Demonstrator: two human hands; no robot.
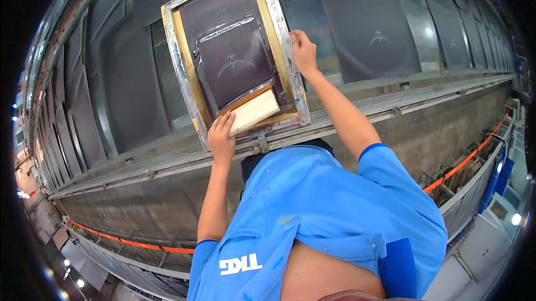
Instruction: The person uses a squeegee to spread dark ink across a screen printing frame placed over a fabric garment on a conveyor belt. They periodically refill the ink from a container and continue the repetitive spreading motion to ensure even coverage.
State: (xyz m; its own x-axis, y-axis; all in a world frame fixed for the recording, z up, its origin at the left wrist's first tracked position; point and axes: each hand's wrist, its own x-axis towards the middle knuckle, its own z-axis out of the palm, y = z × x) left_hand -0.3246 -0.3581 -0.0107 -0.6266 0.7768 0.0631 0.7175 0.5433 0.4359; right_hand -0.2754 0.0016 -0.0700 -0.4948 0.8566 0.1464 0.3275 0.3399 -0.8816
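A screen-printing frame (282, 58) lies on the long table in front of me, its metal sides edged with tan tape. Its dark mesh (220, 8) carries a pale curved design and wet-looking streaks. Across the near end of the mesh rests a squeegee (255, 112) with a pale wooden handle and a brown blade edge. My left hand (221, 135) grips the squeegee's left end, fingers over the top. On the frame's right side, my right hand (303, 54) is closed around the outer edge; its thumb is partly hidden.
Dark grey sheets (357, 27) lie in a row along the table, one to the right bearing a pale printed mark. A metal rail (357, 112) runs along the table's near edge. Orange strips (468, 159) and a walkway lie behind me on both sides.
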